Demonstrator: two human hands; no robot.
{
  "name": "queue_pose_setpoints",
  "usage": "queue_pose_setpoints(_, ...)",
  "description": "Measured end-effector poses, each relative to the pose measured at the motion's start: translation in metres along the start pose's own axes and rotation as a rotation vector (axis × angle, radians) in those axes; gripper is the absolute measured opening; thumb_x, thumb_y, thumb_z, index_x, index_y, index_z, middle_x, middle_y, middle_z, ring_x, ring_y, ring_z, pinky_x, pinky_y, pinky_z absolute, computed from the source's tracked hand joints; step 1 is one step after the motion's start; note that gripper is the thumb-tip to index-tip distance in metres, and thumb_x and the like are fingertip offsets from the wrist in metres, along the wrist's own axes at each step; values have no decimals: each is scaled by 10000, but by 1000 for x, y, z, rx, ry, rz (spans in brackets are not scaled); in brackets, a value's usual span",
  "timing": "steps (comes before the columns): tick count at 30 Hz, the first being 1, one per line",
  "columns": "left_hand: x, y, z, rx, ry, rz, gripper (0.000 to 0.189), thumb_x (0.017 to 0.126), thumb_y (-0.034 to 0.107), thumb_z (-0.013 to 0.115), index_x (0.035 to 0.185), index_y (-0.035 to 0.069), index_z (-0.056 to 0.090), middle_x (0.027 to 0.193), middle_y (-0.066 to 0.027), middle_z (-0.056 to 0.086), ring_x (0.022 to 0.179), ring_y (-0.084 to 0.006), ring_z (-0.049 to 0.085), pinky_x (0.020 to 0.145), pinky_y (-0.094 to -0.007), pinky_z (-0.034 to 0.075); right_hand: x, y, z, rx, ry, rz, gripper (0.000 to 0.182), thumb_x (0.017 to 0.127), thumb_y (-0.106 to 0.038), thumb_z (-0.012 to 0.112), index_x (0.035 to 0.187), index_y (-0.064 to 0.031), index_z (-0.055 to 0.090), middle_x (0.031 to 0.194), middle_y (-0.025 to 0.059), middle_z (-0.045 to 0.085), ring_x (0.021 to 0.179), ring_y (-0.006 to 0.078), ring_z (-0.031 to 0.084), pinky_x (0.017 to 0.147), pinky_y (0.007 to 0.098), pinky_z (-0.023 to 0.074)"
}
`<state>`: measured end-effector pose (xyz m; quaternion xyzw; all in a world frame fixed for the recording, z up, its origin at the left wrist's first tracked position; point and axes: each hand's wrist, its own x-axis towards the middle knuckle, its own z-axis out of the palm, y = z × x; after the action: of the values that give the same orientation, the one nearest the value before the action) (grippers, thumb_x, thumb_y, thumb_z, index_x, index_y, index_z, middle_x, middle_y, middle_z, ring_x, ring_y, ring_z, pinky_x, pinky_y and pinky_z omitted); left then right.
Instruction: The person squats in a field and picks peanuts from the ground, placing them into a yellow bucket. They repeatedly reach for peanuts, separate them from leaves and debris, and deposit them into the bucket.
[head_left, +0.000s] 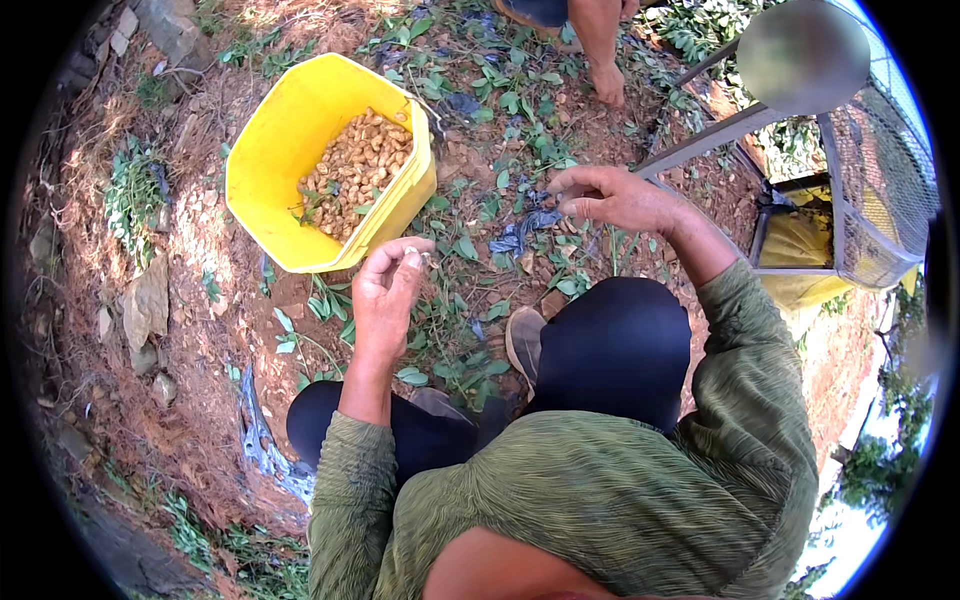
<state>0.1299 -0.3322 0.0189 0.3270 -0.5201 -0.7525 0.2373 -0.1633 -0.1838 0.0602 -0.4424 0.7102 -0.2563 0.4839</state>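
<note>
My left hand (385, 296) is just below the near rim of a yellow plastic bucket (270, 150). Thumb and forefinger pinch a small pale object (425, 256), too small to name. Peanuts in their shells (367, 161) cover the bucket's bottom, with a few green leaves among them. Over to the right, my right hand (619, 199) hovers above the ground, its fingers curved and thumb apart, with nothing visible in it. Beneath its fingertips lies a crumpled scrap of dark plastic film (525, 231).
Uprooted leafy plants (465, 367) litter the reddish stony soil. Another person's hand (607, 82) reaches down at the top. At right stands a metal frame with mesh (877, 165), yellow sheeting (799, 240) inside. Rocks (146, 300) and torn plastic film (262, 442) lie left.
</note>
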Motion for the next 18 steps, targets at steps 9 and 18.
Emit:
queue_pose_setpoints(9,0,43,-16,458,437,433,181,979,117,501,1072,-14,583,752,7,534,625,-36,448,529,-189,353,-7,219,143,93,267,177,250,797,-223,655,952,-27,661,918,194,652,909,334,639,829,403,495)
queue_pose_setpoints(18,105,54,-20,1320,191,302,477,971,296,553,1306,-40,500,1321,-198,521,1251,-303,474,1064,-377,338,53,261,50,-421,932,517,378,822,-167,605,1184,-61,578,1378,162,440,1267,418,399,1027,521,362)
